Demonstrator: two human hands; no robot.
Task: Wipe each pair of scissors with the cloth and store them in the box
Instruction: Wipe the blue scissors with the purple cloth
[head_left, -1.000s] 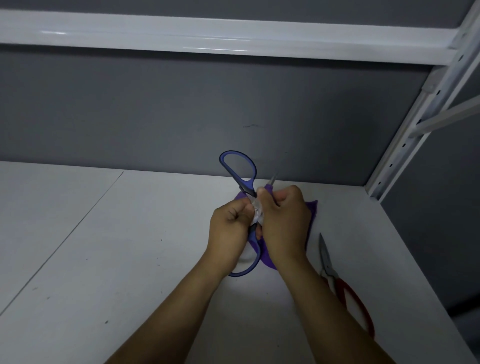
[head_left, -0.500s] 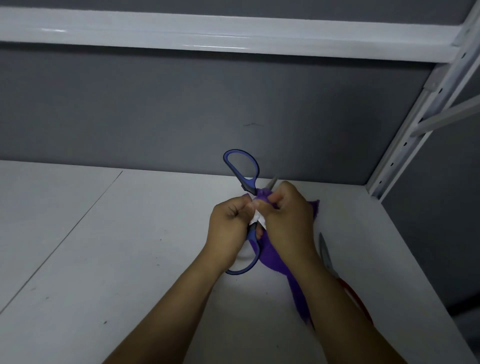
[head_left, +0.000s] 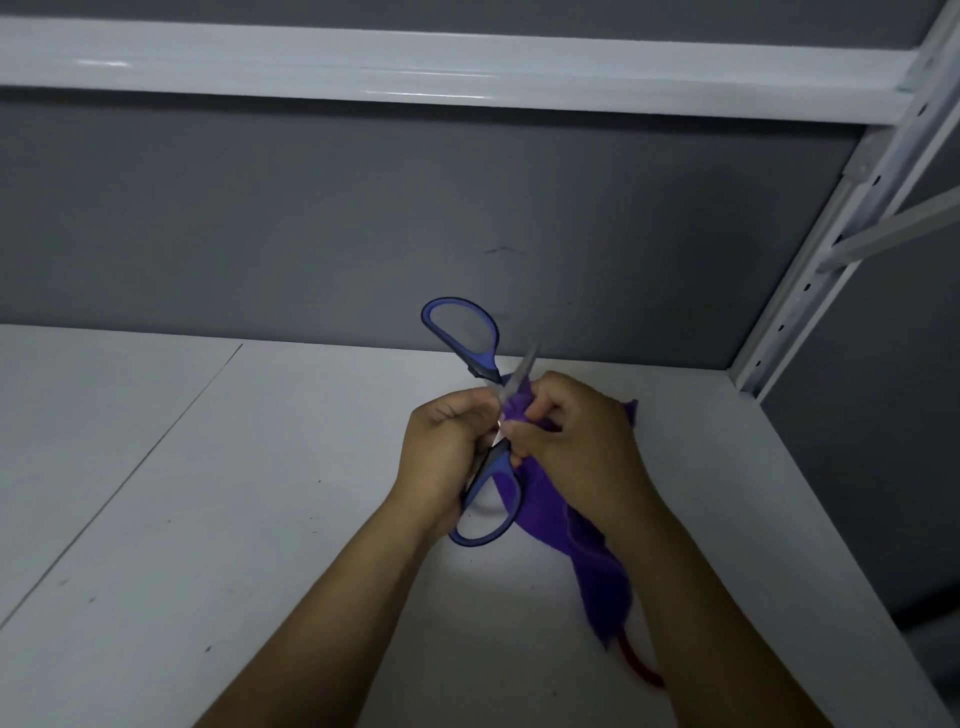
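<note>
Both hands meet just below frame centre, over the white shelf (head_left: 260, 493).

Left hand (head_left: 441, 457): fingers curled tight round the blue scissors (head_left: 493, 462) near the pivot. The scissors are spread wide, one handle loop standing out at 12 o'clock from the fists, the other hanging at 6 o'clock beside the left wrist.

Right hand (head_left: 576, 441): fingers and thumb pinch the purple cloth (head_left: 597, 566) round one blade (head_left: 524, 364), whose bare tip pokes out toward 1 o'clock. The second blade is hidden in the hands.

The cloth trails from the right fist toward 5 o'clock, along the right forearm. At its lower end shows a sliver of red handle (head_left: 636, 665), the rest covered.

Grey back wall (head_left: 363, 218) at 12 o'clock, white rail (head_left: 415, 67) above it, perforated upright (head_left: 810, 280) at 2 o'clock.
</note>
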